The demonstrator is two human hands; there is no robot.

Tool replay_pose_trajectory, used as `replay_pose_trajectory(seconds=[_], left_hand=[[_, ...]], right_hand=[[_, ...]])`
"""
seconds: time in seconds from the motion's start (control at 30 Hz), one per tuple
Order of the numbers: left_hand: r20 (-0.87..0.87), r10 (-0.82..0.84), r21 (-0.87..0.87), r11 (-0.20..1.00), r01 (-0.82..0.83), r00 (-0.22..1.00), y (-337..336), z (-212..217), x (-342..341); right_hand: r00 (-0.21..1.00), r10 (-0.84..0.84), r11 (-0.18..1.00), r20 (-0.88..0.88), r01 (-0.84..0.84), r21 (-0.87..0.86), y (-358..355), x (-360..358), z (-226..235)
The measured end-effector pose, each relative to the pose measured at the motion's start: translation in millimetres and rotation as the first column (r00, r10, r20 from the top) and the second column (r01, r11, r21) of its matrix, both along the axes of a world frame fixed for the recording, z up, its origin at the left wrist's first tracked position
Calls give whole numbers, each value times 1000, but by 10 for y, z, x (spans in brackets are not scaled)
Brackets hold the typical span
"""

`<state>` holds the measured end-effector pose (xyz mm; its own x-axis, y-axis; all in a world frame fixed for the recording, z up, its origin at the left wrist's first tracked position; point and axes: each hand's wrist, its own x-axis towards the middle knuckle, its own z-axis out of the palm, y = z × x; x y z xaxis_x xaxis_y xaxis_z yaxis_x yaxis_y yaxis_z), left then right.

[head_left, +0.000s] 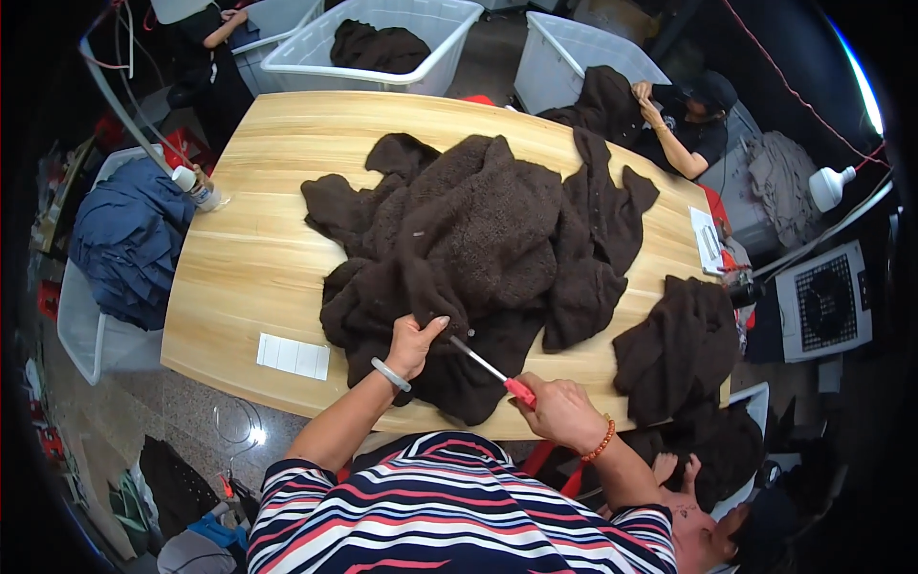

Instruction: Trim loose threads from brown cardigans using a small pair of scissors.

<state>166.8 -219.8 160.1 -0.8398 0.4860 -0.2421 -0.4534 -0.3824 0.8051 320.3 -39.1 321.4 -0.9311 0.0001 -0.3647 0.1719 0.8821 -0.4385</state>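
A large heap of dark brown fuzzy knit garments (478, 210) lies across the wooden table in front of me. My left hand (411, 346), a pale bangle on its wrist, is closed on the near edge of this heap, with the thumb pointing right. A red-handled tool with a slim metal shaft (483, 361) is gripped in my right hand (564, 413). Its tip meets the brown fabric just right of my left thumb; whether it is scissors or another tool, I cannot tell. A small light dot, perhaps a button, shows near the tip.
On the wooden table (249, 239) lie a white paper slip (293, 356), a bottle (196, 188), a clipboard (706, 239) and another brown garment (679, 349). White bins (373, 77) stand beyond; one at left holds blue cloth (129, 239). Co-workers (684, 124) sit around the table.
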Motion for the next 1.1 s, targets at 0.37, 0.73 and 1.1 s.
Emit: replay_pose_trajectory(seconds=[0.37, 0.73, 1.1], left_hand=[[-236, -283, -270, 938, 218, 930, -263, -132, -191], [231, -166, 201, 972, 120, 959, -448, 104, -879], [-530, -263, -360, 931, 68, 806, -231, 91, -633]], right_hand=[[991, -129, 991, 35, 127, 41, -387, -68, 40], [935, -302, 950, -187, 278, -143, -616, -32, -116], [956, -288, 956, -55, 291, 41, -715, -268, -55]])
